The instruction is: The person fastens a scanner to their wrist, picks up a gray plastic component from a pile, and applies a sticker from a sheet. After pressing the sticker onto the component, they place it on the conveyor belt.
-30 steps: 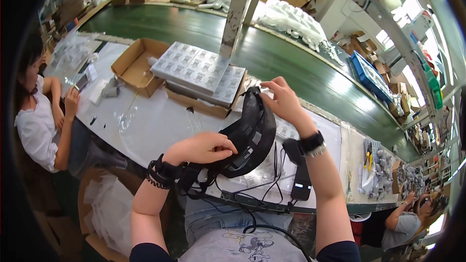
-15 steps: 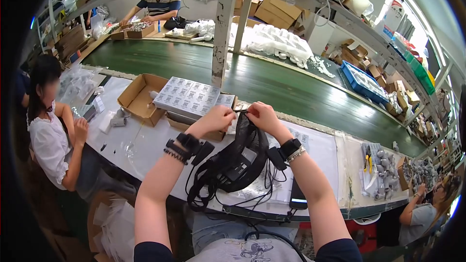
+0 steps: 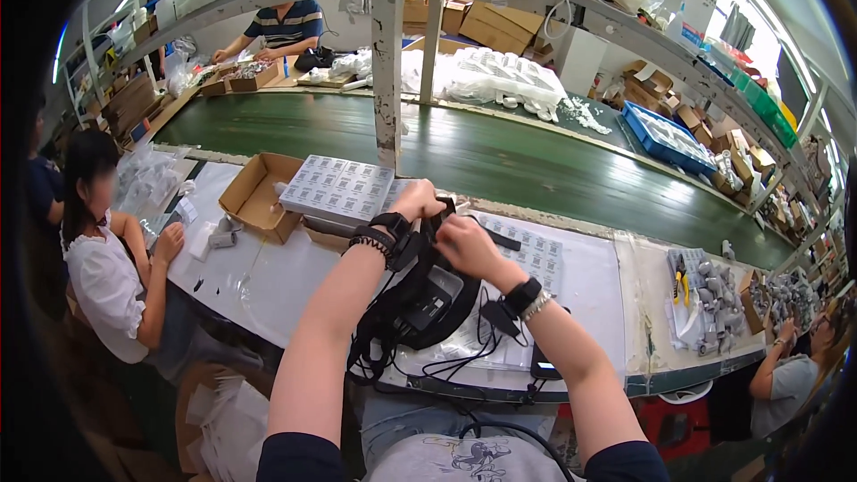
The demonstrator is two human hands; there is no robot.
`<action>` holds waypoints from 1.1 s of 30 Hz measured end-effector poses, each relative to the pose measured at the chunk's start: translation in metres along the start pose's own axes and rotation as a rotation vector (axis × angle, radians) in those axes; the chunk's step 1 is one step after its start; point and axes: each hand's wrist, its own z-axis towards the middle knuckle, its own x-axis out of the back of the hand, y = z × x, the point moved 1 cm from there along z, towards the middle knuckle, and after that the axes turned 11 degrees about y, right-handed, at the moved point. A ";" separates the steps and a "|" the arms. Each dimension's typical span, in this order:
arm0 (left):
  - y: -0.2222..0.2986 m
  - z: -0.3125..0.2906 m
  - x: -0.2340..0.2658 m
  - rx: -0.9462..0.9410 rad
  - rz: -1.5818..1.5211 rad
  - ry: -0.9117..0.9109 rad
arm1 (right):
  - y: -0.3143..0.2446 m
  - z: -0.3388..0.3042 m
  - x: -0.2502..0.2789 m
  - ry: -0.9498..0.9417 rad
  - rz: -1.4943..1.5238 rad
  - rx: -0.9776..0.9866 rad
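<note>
Our 2 hands are close together: left hand and right hand curl, pinching the far end of a black harness on the table before us.

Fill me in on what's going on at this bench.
A person has both hands on black mesh headgear lying at the bench's near edge. The left hand and right hand are close together, gripping its far end; the exact fingertip work is hidden. Black cables trail beside it. An open cardboard box and a stack of printed sheets stand to the left, near a co-worker in white.
</note>
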 end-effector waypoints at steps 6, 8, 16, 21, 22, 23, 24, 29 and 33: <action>-0.008 -0.003 0.002 0.104 0.019 0.129 | -0.085 -0.049 0.007 -0.097 0.115 -0.102; -0.010 0.002 0.004 0.103 0.011 0.146 | -0.098 -0.058 -0.001 -0.060 0.133 -0.048; 0.007 -0.047 0.035 -0.216 -0.038 0.479 | -0.097 -0.063 0.001 0.005 0.186 -0.095; 0.047 -0.122 0.061 -0.027 0.148 -0.400 | -0.101 -0.055 0.000 0.049 0.189 -0.064; 0.044 -0.127 0.059 -0.021 0.152 -0.405 | -0.103 -0.053 -0.002 0.050 0.196 -0.068; 0.039 -0.131 0.055 -0.041 0.128 -0.394 | -0.104 -0.052 -0.003 0.057 0.191 -0.049; 0.035 -0.134 0.051 -0.064 0.102 -0.383 | -0.105 -0.051 -0.004 0.063 0.182 -0.032; 0.020 -0.134 0.038 -0.090 -0.015 -0.232 | -0.116 -0.045 -0.012 0.036 0.128 0.020; 0.013 -0.130 0.034 0.021 -0.214 -0.228 | -0.131 -0.059 -0.036 -0.109 -0.052 0.246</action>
